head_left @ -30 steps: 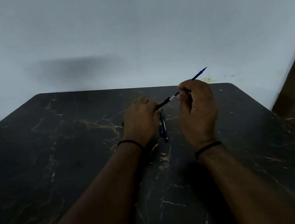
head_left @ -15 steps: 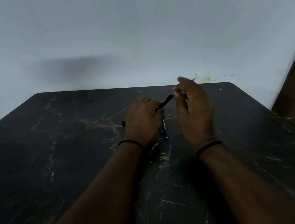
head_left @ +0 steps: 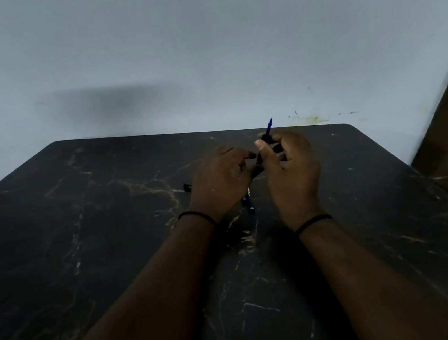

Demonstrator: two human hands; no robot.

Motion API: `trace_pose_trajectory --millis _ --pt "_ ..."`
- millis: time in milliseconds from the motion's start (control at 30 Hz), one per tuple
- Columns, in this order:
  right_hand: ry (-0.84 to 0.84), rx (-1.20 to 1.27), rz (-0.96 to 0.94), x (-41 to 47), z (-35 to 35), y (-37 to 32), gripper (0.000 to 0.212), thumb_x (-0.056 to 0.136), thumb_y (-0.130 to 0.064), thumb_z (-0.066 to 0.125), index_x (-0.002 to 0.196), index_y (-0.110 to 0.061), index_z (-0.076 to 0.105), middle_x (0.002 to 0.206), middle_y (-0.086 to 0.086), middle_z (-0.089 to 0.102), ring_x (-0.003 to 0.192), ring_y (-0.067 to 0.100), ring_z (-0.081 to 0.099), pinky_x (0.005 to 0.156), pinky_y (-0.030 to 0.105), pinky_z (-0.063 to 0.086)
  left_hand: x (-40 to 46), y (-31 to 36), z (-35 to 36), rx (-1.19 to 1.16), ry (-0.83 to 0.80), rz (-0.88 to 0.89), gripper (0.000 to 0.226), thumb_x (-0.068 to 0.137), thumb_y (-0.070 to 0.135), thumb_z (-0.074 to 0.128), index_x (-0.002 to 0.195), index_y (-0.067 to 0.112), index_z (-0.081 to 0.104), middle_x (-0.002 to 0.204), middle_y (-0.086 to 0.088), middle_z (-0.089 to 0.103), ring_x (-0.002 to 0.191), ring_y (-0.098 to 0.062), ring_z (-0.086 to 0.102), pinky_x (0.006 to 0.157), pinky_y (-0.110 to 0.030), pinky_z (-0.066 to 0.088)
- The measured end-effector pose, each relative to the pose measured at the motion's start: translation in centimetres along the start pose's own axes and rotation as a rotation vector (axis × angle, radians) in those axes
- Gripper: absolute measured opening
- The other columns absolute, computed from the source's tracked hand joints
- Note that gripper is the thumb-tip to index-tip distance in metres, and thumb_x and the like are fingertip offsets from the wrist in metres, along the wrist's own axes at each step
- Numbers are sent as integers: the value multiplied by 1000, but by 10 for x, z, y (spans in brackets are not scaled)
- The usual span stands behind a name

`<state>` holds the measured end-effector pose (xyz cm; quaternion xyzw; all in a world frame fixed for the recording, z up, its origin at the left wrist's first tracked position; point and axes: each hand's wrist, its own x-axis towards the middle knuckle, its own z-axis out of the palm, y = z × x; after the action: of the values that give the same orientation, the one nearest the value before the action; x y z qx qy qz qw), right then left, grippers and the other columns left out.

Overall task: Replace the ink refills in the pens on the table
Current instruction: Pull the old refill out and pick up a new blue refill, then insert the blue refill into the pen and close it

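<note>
With the left hand (head_left: 223,183) and right hand (head_left: 291,170) both pinching a pen barrel (head_left: 259,161) whose blue refill (head_left: 270,126) points toward one o'clock, a skewed push could bend it or flick it onto the counter (head_left: 82,253).

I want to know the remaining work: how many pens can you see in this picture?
2, as far as the dim picture shows. One pen is held between the left hand and the right hand. Another pen lies on the table beneath them. Hands may hide more.
</note>
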<state>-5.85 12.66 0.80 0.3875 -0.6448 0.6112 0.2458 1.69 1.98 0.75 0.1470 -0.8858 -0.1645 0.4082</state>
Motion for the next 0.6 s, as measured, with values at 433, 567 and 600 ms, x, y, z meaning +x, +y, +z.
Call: trace_pose_trajectory --millis 433,567,600 --pt "27 35 99 -2 0 9 9 98 -32 59 93 -27 54 81 -3 59 70 10 53 63 19 42 2 -31 2 248 -79 -310 42 66 67 73 66 31 53 90 5 50 91 -13 46 76 -32 40" --pt "27 29 103 -2 0 10 9 98 -32 58 94 -24 56 83 -2 60 72 12 53 65 23 43 0 -34 -1 256 -178 -334 37 66 59 77 63 31 52 90 6 47 95 -16 44 82 -34 36" --pt "25 30 104 -2 0 11 9 98 -32 58 94 -25 56 83 -3 59 71 11 52 65 23 42 0 -34 -2 257 -194 -332 33 68 54 78 63 32 53 91 6 47 98 -18 46 83 -34 35"
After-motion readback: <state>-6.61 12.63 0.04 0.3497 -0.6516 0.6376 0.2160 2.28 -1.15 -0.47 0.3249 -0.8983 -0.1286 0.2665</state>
